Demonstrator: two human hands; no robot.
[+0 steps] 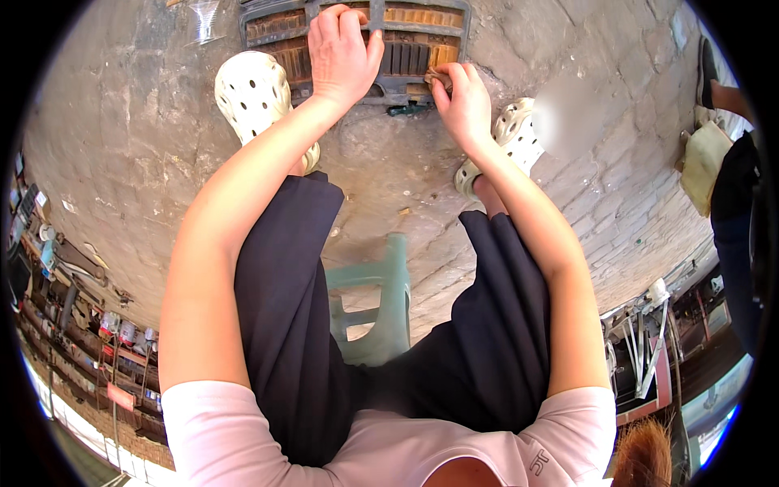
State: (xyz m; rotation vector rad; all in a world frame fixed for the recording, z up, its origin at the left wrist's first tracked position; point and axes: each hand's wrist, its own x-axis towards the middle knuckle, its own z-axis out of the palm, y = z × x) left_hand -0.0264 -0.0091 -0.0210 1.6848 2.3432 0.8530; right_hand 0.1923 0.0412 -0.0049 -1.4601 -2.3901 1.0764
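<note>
Weathered paving [389, 174] bears a slatted grille [403, 58]; left hand [342, 61] half-curled over it, grip unclear, right hand [464, 105] pinching a brown scrap [438, 79], arms [213, 243] reaching forward.

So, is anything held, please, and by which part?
The right hand pinches a brownish piece, apparently near its right end; whether the left hand grips anything is unclear.
</note>
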